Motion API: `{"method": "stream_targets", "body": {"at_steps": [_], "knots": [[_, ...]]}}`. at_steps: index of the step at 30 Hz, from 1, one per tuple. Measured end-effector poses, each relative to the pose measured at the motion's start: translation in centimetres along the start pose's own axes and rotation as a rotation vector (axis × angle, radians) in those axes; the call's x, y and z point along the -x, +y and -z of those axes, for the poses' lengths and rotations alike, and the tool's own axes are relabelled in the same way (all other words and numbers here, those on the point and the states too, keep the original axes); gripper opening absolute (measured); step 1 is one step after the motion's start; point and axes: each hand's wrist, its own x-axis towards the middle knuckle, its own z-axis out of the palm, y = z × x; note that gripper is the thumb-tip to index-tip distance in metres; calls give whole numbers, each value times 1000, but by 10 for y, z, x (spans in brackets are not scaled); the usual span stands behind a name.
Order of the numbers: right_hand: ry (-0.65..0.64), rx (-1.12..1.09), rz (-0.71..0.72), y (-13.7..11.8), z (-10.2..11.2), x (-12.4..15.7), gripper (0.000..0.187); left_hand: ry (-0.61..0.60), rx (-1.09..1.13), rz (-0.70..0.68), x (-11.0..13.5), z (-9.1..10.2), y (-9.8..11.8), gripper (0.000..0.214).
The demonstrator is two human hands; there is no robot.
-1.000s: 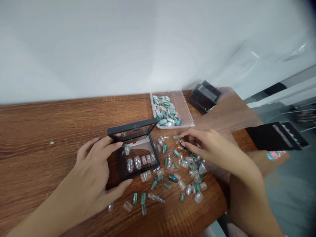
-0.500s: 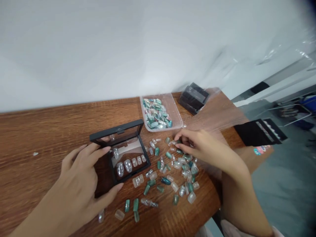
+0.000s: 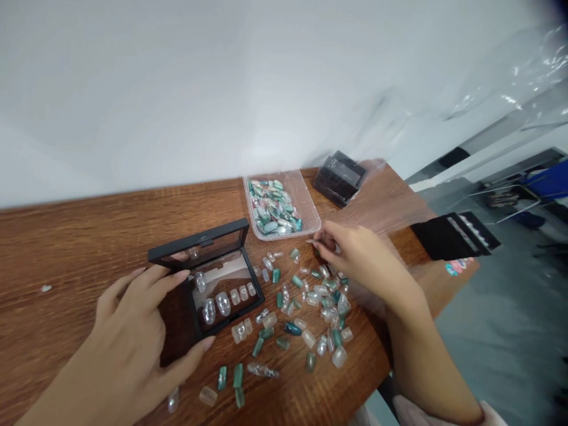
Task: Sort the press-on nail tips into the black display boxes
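Our right hand (image 3: 357, 254) pinches a small pale nail (image 3: 309, 241) between thumb and forefinger, just in front of the clear tub (image 3: 306, 195). This nail pokes out leftward past our fingertips, showing as a thin sliver with its long axis roughly sideways. Our left hand (image 3: 133, 331) is spread, thumb and forefinger parted at the left side of the black case (image 3: 231, 272), which lies just right of that hand. The case's long side slants away from us toward the right, with the raised lid (image 3: 199, 239) along its far edge. Inside, the clear nails (image 3: 223, 303) point roughly away from us. Loose nails (image 3: 293, 328) lie on the table (image 3: 89, 236) between our hands.
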Motion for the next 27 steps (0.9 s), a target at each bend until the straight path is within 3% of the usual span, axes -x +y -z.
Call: {"method": "stream_targets", "body": {"at_steps": [16,22,27], "knots": [[-127,-205,49,-2,4,0,15,5,2,-19,0,0,-3,42],[-22,-24,-16,0,0,-1,10,-8,-11,-14,-1,1,-3,44],[24,53,49,-2,-4,-2,8,-4,-29,-30,-1,1,-3,44]]}}
